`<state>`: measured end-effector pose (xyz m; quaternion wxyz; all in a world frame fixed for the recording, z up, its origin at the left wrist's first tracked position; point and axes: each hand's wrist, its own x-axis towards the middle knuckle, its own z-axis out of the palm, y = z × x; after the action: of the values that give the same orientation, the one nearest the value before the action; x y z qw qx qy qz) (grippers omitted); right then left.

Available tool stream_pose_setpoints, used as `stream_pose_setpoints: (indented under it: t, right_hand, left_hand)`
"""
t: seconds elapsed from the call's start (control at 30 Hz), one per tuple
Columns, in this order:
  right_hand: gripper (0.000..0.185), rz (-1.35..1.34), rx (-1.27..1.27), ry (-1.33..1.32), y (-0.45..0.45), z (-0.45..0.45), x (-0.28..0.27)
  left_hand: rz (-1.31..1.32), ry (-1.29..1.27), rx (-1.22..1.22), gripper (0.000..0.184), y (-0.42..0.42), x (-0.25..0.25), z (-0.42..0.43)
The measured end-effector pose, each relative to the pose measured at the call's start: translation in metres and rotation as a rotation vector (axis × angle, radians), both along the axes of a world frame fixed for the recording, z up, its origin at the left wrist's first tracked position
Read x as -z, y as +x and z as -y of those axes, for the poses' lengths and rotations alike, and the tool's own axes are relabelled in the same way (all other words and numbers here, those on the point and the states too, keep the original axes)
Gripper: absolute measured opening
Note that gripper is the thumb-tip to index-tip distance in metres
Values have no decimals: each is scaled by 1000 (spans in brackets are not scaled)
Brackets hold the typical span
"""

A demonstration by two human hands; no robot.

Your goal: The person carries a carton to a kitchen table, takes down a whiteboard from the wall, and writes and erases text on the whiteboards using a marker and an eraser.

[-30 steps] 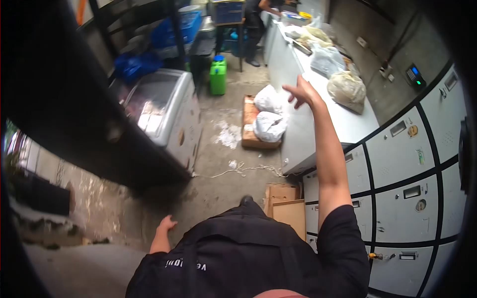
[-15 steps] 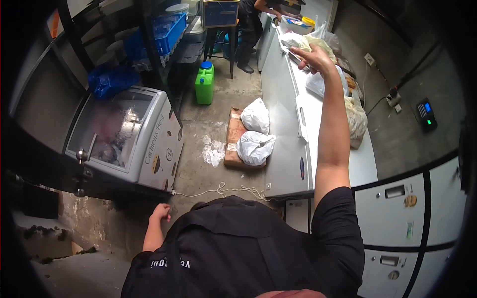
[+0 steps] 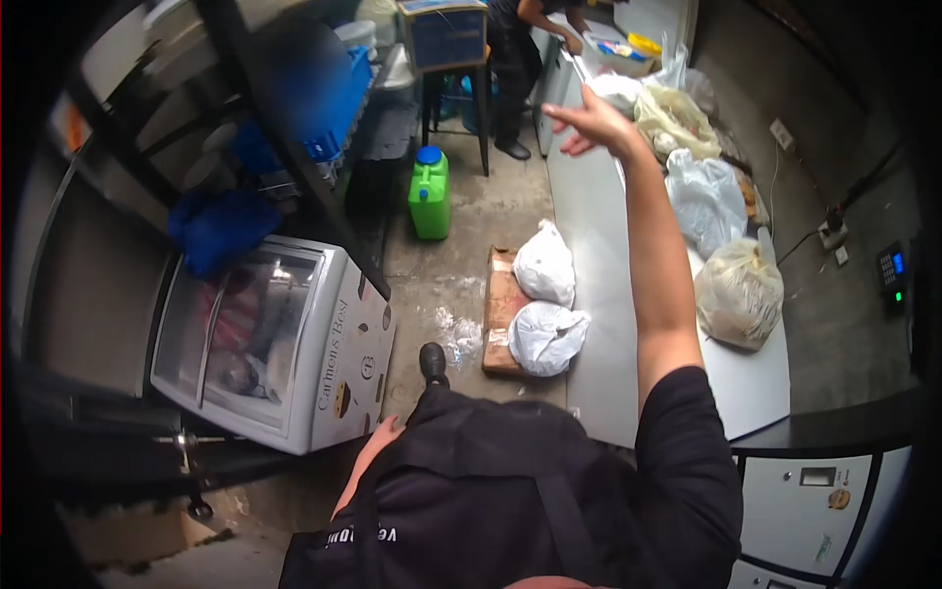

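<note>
My right hand (image 3: 595, 126) is stretched out over the edge of the white chest freezer (image 3: 608, 294), fingers apart and holding nothing. Beyond and beside it, filled plastic bags (image 3: 675, 116) lie on the freezer top, with a tied cream bag (image 3: 741, 294) nearer me. Low at my left side, my left hand (image 3: 386, 429) is near the glass-topped display freezer (image 3: 339, 378); its fingers are small and partly hidden, so their shape cannot be made out. Two white bags (image 3: 548, 339) rest on a flattened brown cardboard box (image 3: 500, 294) on the floor.
A green jerrycan (image 3: 429, 201) with a blue cap stands on the floor ahead. Past it is a dark stool (image 3: 485, 123) bearing a blue box. Another person (image 3: 510, 74) in dark clothes stands at the freezer's far end. Lockers (image 3: 800, 501) stand at the lower right; blue crates (image 3: 339, 108) are at upper left.
I have moved forward between the freezers, and the bags and jerrycan appear nearer. My right hand remains extended. My shoe now shows ahead, and my left hand has come beside the display freezer.
</note>
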<state>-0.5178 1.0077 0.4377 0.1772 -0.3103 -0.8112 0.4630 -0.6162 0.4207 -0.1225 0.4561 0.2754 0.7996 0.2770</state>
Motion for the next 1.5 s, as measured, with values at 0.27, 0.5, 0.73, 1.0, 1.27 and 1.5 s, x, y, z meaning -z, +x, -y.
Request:
stream_pose_setpoints:
  t: [0.27, 0.5, 0.73, 1.0, 1.27, 1.5]
  right_hand:
    - [80, -311, -15, 316, -124, -52, -62]
    - [70, 218, -966, -71, -163, 40, 107]
    - [79, 759, -305, -405, -111, -22, 276]
    - [68, 603, -303, -184, -179, -111, 273]
    - [62, 279, -174, -603, -164, -243, 249]
    - [62, 226, -261, -404, -203, -288, 215]
  left_hand:
    - [-179, 323, -75, 57, -176, -130, -188]
    - [-151, 528, -341, 65, -264, -191, -292]
    - [-60, 486, -239, 69, -304, -158, -348]
    - [-249, 339, -57, 60, -388, -71, -439]
    - [23, 219, 190, 41, -439, -112, -594]
    - [-22, 288, 290, 49, -423, -173, -718]
